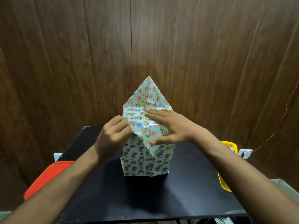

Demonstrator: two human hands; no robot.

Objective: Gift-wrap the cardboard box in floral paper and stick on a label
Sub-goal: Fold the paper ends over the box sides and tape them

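A box wrapped in floral paper stands upright in the middle of the black table. No cardboard shows. At its top end the paper is folded inward, and the far flap sticks up as a pointed triangle. The near triangular flap hangs down over the front face. My right hand lies flat on the top, fingers spread on the folded paper, thumb pressing the near flap. My left hand pinches the paper at the top left edge. No label is visible.
A red lid or tray juts out at the table's left edge. A yellow tray sits at the right edge, with a small white item beyond it. A wood-panelled wall stands close behind the table.
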